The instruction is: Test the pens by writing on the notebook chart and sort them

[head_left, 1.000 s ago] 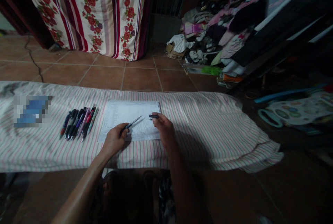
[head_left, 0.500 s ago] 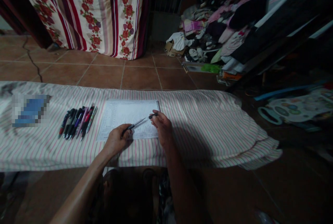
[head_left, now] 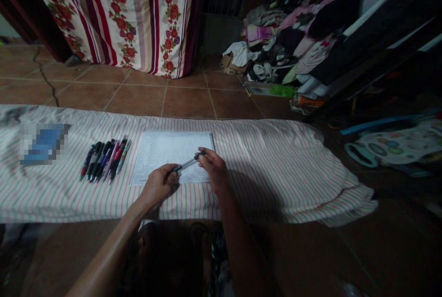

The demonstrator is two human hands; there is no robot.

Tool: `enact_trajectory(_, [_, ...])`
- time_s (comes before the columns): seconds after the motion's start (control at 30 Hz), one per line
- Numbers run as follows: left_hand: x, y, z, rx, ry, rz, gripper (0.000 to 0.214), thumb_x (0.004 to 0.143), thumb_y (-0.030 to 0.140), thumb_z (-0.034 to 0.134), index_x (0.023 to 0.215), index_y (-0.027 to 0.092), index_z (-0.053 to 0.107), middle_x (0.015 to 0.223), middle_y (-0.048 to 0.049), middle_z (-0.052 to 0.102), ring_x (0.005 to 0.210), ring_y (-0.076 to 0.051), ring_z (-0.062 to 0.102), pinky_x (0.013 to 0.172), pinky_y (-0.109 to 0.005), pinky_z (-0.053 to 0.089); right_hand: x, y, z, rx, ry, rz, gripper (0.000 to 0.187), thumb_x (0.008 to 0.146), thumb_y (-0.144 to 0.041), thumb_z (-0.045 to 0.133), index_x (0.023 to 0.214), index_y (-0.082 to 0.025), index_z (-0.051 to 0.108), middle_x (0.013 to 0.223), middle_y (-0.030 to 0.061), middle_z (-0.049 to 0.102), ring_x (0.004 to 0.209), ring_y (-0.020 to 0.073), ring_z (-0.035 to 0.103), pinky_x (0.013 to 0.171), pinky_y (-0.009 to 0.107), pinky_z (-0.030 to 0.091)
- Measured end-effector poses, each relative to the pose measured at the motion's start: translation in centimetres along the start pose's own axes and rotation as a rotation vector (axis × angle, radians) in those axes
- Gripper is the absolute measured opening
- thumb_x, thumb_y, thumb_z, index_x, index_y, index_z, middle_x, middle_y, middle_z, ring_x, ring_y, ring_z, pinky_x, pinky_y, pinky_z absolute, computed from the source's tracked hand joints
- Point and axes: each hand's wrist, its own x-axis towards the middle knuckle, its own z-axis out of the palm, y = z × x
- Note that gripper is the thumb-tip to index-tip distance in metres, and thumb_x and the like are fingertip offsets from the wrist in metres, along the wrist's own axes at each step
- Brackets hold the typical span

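The striped cloth (head_left: 283, 163) bears a spiral notebook (head_left: 169, 147). At its seven o'clock, the left hand (head_left: 159, 184) has a narrow grip on a pen (head_left: 187, 164) over the page, pointing toward two; at four, the right hand (head_left: 214, 168) pinches a dark cap (head_left: 200, 153). This looks like capping, probably calling for straight alignment and gentle pressure. The earlier tip-to-cap gap has closed.
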Motion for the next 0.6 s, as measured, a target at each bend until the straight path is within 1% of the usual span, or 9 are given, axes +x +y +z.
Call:
enact_trajectory(0.27, [0.01, 0.12, -0.01, 0.031, -0.003, 0.020, 0.034, 0.081, 0.026, 0.040, 0.107, 0.016, 0.060, 0.097, -0.0069, 0.068, 0.089, -0.020, 0.062, 0.079, -0.031, 0.046, 0.06, 0.74, 0.08, -0.020, -0.021, -0.029, 0.035, 0.064, -0.034, 0.063, 0.095, -0.018, 0.063, 0.082, 0.0056, 0.069, 0.074, 0.0169, 0.063, 0.061, 0.027, 0.047])
enact_trajectory(0.47, [-0.01, -0.02, -0.11, 0.054, 0.004, 0.030, 0.034, 0.082, 0.025, 0.040, 0.107, 0.015, 0.060, 0.097, -0.0074, 0.068, 0.089, -0.021, 0.062, 0.078, -0.031, 0.046, 0.07, 0.70, 0.03, 0.010, -0.043, -0.003, 0.035, 0.063, -0.034, 0.065, 0.094, -0.018, 0.063, 0.083, 0.0057, 0.069, 0.072, 0.0174, 0.065, 0.060, 0.027, 0.048])
enact_trajectory(0.6, [-0.03, -0.21, -0.16, 0.069, 0.015, 0.053, 0.033, 0.082, 0.026, 0.040, 0.106, 0.017, 0.061, 0.097, -0.0057, 0.068, 0.089, -0.020, 0.062, 0.078, -0.029, 0.046, 0.00, 0.66, -0.02, 0.017, -0.054, 0.011, 0.035, 0.063, -0.034, 0.066, 0.094, -0.018, 0.063, 0.084, 0.0060, 0.069, 0.073, 0.0185, 0.066, 0.061, 0.028, 0.050])
